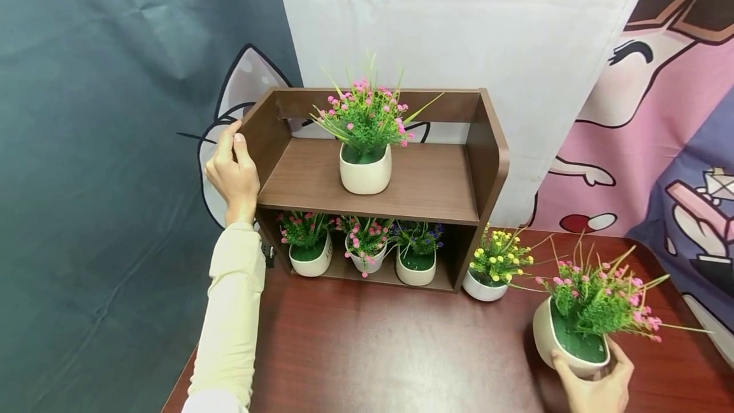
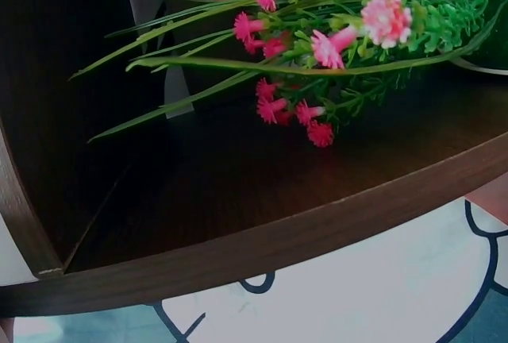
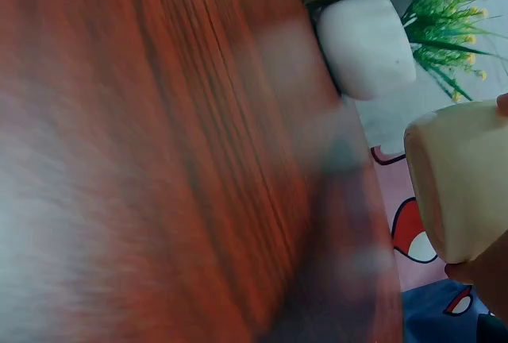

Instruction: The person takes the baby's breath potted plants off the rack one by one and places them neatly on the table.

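Head view: right hand (image 1: 599,384) had a cream pot (image 1: 543,330) in a thumb-and-fingers hold, thumb at the near rim, over the desk (image 1: 373,343) toward its right edge. Pot tilted, mouth leaning right. Main risk, as judged: holding only the lower part of a smooth wall could let it roll out and drop. Its wide greenery (image 1: 602,298) could snag the yellow-flowered pot (image 1: 484,289) beside the shelf's (image 1: 432,180) right front corner. Left hand (image 1: 234,174) lay at the shelf's left side panel (image 1: 266,139), fingers partly bent; clasping or merely resting, could not tell. A hard shove there might shift the shelf and rock the top pot (image 1: 366,177).

Left wrist view: pink flowers (image 2: 329,45) overhung a board near its front edge; a careless sleeve might catch them. Grip not shown.

Right wrist view: fingers showed at two sides of the cream pot, apart from the yellow-flowered one. Desk grain smeared; misjudged height could mean a knocked base.
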Motion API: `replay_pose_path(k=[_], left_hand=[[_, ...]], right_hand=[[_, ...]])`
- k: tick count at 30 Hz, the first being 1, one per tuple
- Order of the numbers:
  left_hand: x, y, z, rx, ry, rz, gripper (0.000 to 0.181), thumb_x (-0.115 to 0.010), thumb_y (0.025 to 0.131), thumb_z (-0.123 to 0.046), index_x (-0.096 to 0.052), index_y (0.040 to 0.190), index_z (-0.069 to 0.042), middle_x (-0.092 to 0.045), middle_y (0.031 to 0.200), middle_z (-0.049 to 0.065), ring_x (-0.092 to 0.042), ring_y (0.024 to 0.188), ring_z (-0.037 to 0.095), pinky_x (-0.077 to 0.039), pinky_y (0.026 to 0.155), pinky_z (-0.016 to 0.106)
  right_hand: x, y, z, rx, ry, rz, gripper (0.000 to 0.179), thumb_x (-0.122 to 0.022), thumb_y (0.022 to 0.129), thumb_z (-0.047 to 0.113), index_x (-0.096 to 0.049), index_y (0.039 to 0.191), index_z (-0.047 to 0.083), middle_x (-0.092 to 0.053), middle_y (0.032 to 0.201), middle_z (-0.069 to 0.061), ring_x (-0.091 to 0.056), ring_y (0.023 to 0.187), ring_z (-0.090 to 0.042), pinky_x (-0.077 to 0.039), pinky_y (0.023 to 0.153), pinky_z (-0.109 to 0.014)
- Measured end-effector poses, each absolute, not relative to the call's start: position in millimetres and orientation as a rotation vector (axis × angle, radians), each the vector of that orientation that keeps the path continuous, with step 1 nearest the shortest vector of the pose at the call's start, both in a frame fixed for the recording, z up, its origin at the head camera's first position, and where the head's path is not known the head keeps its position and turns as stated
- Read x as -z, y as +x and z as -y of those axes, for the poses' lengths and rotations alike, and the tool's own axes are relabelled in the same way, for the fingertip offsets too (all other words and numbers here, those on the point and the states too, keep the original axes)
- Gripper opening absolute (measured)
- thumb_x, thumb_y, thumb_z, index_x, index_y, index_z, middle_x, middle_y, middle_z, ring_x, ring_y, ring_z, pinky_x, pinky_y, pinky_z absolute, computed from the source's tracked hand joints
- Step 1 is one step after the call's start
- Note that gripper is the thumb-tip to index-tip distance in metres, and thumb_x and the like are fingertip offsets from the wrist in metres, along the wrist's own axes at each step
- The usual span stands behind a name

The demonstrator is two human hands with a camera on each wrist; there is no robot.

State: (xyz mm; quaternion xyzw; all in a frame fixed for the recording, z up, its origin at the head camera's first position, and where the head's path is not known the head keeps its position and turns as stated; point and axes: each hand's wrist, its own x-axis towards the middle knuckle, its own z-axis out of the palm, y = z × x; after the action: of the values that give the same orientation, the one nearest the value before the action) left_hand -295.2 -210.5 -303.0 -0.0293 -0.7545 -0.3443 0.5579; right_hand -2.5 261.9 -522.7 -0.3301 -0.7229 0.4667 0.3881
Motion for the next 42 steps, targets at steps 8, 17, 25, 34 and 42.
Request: replay_pose_path(k=[8, 17, 25, 34, 42], left_hand=[[302, -295, 210, 0.803, -0.078, 1.801, 0.027, -0.042, 0.087, -0.027, -0.063, 0.104, -0.024, -0.06, 0.102, -0.014, -0.059, 0.085, 0.019, -0.039, 0.067, 0.039], [303, -291, 214, 0.79, -0.044, 1.801, 0.027, -0.042, 0.087, -0.029, -0.063, 0.103, -0.024, -0.061, 0.101, -0.011, -0.06, 0.082, 0.023, -0.038, 0.064, 0.039], [304, -292, 212, 0.793, -0.029, 1.814, 0.027, -0.042, 0.087, -0.029, -0.063, 0.104, -0.026, -0.061, 0.102, -0.012, -0.059, 0.08, 0.024, -0.038, 0.064, 0.039], [303, -293, 207, 0.783, -0.009, 1.803, 0.028, -0.043, 0.084, -0.023, -0.063, 0.103, -0.028, -0.062, 0.098, -0.01, -0.054, 0.063, 0.026, -0.036, 0.056, 0.039], [302, -294, 209, 0.758, 0.003, 1.793, 0.029, -0.043, 0.083, -0.021, -0.063, 0.103, -0.028, -0.064, 0.094, -0.006, -0.046, 0.052, 0.025, -0.033, 0.052, 0.037]], right_hand=[[531, -24, -278, -1.069, -0.795, 2.071, 0.088, -0.077, 0.053, 0.007, -0.033, 0.128, 0.027, -0.047, 0.118, -0.005, -0.044, 0.103, -0.02, -0.026, 0.085, -0.019], [542, -52, -285, -1.122, -0.797, 2.071, 0.086, -0.076, 0.055, 0.009, -0.031, 0.127, 0.021, -0.043, 0.12, -0.007, -0.042, 0.101, -0.022, -0.025, 0.083, -0.023], [549, -73, -287, -1.153, -0.754, 2.073, 0.085, -0.076, 0.054, 0.006, -0.03, 0.126, 0.013, -0.041, 0.118, -0.011, -0.041, 0.099, -0.027, -0.025, 0.084, -0.028], [553, -98, -296, -1.172, -0.599, 2.165, 0.087, -0.075, 0.054, 0.004, -0.023, 0.124, 0.003, -0.033, 0.119, -0.015, -0.039, 0.099, -0.028, -0.025, 0.086, -0.022], [550, -106, -304, -1.2, -0.513, 2.326, 0.085, -0.073, 0.057, 0.003, -0.018, 0.12, -0.006, -0.034, 0.116, -0.027, -0.038, 0.1, -0.037, -0.023, 0.091, -0.03]])
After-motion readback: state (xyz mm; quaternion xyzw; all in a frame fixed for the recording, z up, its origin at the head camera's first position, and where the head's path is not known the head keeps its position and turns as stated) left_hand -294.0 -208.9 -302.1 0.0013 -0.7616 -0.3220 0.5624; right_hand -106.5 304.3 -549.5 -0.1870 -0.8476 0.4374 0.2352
